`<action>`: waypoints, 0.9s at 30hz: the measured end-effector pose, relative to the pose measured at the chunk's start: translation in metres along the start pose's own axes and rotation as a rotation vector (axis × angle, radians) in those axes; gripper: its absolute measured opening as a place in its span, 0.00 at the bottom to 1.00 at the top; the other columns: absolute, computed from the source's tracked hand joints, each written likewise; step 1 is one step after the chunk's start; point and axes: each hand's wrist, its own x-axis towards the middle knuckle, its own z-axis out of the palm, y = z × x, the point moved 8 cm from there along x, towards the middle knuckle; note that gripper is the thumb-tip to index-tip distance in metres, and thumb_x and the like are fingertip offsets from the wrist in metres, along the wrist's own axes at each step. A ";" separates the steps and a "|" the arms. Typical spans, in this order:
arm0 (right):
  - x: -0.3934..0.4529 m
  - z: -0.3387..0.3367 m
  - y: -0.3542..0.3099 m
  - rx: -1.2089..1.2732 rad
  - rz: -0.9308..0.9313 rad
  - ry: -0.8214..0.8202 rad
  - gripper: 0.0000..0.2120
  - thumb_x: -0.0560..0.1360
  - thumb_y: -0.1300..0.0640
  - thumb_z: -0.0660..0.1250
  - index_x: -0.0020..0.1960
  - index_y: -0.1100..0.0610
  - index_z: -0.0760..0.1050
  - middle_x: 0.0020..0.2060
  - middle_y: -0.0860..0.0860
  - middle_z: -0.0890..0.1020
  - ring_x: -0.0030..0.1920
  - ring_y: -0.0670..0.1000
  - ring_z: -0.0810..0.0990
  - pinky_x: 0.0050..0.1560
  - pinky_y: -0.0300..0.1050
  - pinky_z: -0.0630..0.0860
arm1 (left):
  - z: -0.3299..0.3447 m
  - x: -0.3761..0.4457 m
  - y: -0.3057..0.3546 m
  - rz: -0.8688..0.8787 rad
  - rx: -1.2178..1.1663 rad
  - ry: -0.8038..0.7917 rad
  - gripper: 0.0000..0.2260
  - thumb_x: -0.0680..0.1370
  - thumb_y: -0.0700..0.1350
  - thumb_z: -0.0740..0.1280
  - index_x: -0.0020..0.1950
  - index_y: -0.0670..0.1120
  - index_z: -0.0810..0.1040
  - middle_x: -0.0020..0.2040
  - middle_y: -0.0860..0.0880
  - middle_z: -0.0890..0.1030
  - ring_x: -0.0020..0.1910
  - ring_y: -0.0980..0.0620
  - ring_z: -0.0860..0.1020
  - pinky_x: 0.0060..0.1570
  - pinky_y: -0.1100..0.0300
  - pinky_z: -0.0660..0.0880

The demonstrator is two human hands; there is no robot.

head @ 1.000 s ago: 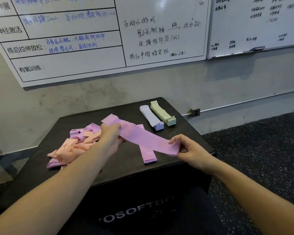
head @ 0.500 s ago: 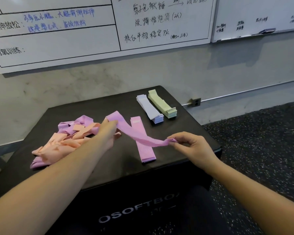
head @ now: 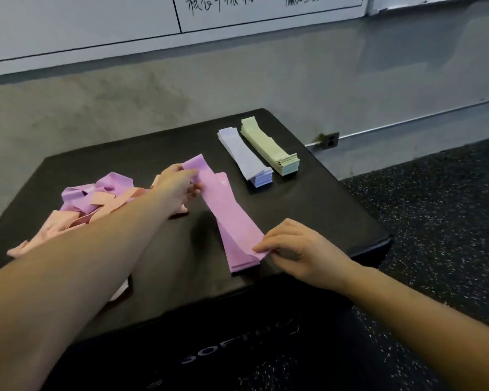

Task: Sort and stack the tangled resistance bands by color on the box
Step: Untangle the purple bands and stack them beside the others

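A purple band (head: pixel 232 213) lies stretched flat over a small purple stack (head: pixel 243 262) on the black box (head: pixel 322 210). My left hand (head: pixel 178 184) pinches the band's far end. My right hand (head: pixel 291 246) pinches its near end at the stack's front edge. Behind my left forearm sits a tangled heap of purple and peach bands (head: pixel 93 201). At the box's back right stand two neat stacks side by side, a lavender-blue stack (head: pixel 246 156) and a pale green stack (head: pixel 268 145).
The box stands against a grey concrete wall with whiteboards (head: pixel 124 26) above. A wall socket (head: pixel 329 139) sits low on the right. Speckled black rubber floor (head: pixel 435 221) lies right of the box.
The purple band was twisted and held above the box between my hands. It now lies flat and untwisted along the purple stack, both hands lowered with it. The camera tilted down.
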 end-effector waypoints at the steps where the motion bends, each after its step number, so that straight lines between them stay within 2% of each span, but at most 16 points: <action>1: 0.003 0.004 0.004 0.028 0.018 -0.009 0.13 0.76 0.58 0.71 0.60 0.51 0.83 0.51 0.45 0.83 0.53 0.43 0.79 0.55 0.45 0.79 | 0.003 0.005 0.001 0.007 0.011 -0.010 0.08 0.81 0.43 0.69 0.59 0.45 0.77 0.47 0.43 0.82 0.37 0.50 0.81 0.39 0.57 0.81; 4: 0.015 0.010 0.016 0.084 0.073 -0.004 0.14 0.74 0.55 0.75 0.59 0.47 0.83 0.47 0.43 0.79 0.49 0.41 0.79 0.54 0.40 0.78 | 0.013 0.019 0.006 0.044 0.075 -0.031 0.08 0.80 0.39 0.68 0.59 0.45 0.77 0.49 0.42 0.80 0.39 0.50 0.81 0.40 0.57 0.81; 6: 0.026 0.015 0.020 0.016 0.046 -0.011 0.11 0.73 0.52 0.76 0.55 0.46 0.85 0.44 0.41 0.76 0.48 0.39 0.73 0.51 0.30 0.69 | 0.021 0.026 0.007 0.060 0.131 -0.020 0.06 0.80 0.39 0.68 0.56 0.46 0.77 0.52 0.42 0.80 0.43 0.49 0.82 0.43 0.56 0.82; 7: 0.031 0.018 0.020 -0.005 0.022 -0.031 0.09 0.73 0.50 0.76 0.53 0.47 0.85 0.43 0.40 0.76 0.48 0.38 0.71 0.50 0.29 0.66 | 0.024 0.030 0.006 0.062 0.152 -0.020 0.06 0.80 0.39 0.68 0.57 0.46 0.77 0.52 0.42 0.80 0.45 0.48 0.82 0.44 0.56 0.83; 9: 0.041 0.026 0.021 -0.023 -0.039 -0.083 0.07 0.73 0.49 0.74 0.51 0.47 0.85 0.45 0.40 0.80 0.50 0.39 0.71 0.51 0.30 0.65 | 0.033 0.035 0.003 0.062 0.179 -0.040 0.08 0.81 0.40 0.68 0.59 0.47 0.77 0.53 0.43 0.80 0.50 0.47 0.83 0.45 0.56 0.83; 11: 0.046 0.035 0.028 0.001 -0.043 -0.125 0.06 0.74 0.50 0.75 0.51 0.48 0.85 0.46 0.40 0.80 0.50 0.41 0.73 0.51 0.37 0.70 | 0.040 0.040 -0.002 0.064 0.207 -0.065 0.09 0.80 0.39 0.68 0.60 0.47 0.76 0.54 0.44 0.80 0.52 0.47 0.83 0.45 0.56 0.82; 14: 0.046 0.054 0.039 0.080 0.028 -0.212 0.08 0.75 0.50 0.75 0.53 0.47 0.85 0.43 0.36 0.76 0.48 0.42 0.73 0.49 0.37 0.71 | 0.045 0.049 -0.010 0.085 0.264 -0.055 0.10 0.80 0.39 0.67 0.60 0.48 0.76 0.55 0.43 0.79 0.49 0.48 0.81 0.44 0.57 0.81; 16: 0.044 0.066 0.042 0.101 0.039 -0.279 0.09 0.75 0.47 0.74 0.54 0.47 0.85 0.43 0.38 0.77 0.48 0.43 0.73 0.48 0.37 0.72 | 0.047 0.055 -0.014 0.101 0.308 -0.037 0.10 0.80 0.40 0.66 0.60 0.49 0.75 0.55 0.43 0.79 0.46 0.49 0.79 0.43 0.57 0.80; 21: 0.042 0.073 0.049 0.102 0.072 -0.338 0.10 0.76 0.41 0.71 0.54 0.43 0.84 0.47 0.36 0.73 0.54 0.42 0.70 0.54 0.37 0.68 | 0.052 0.068 -0.013 0.148 0.364 0.000 0.08 0.82 0.43 0.65 0.62 0.49 0.75 0.51 0.46 0.78 0.42 0.52 0.77 0.42 0.60 0.77; 24: 0.042 0.077 0.042 0.037 0.001 -0.361 0.10 0.78 0.42 0.70 0.55 0.44 0.83 0.52 0.38 0.78 0.57 0.40 0.70 0.56 0.41 0.70 | 0.057 0.073 -0.012 0.159 0.390 -0.005 0.08 0.83 0.43 0.66 0.62 0.49 0.76 0.51 0.46 0.79 0.42 0.52 0.77 0.42 0.61 0.77; 27: 0.040 0.077 0.041 0.017 -0.007 -0.355 0.09 0.78 0.43 0.70 0.54 0.44 0.84 0.51 0.40 0.80 0.55 0.40 0.71 0.55 0.44 0.71 | 0.059 0.076 -0.016 0.163 0.443 0.005 0.08 0.82 0.41 0.66 0.61 0.49 0.76 0.53 0.45 0.79 0.43 0.51 0.77 0.39 0.62 0.76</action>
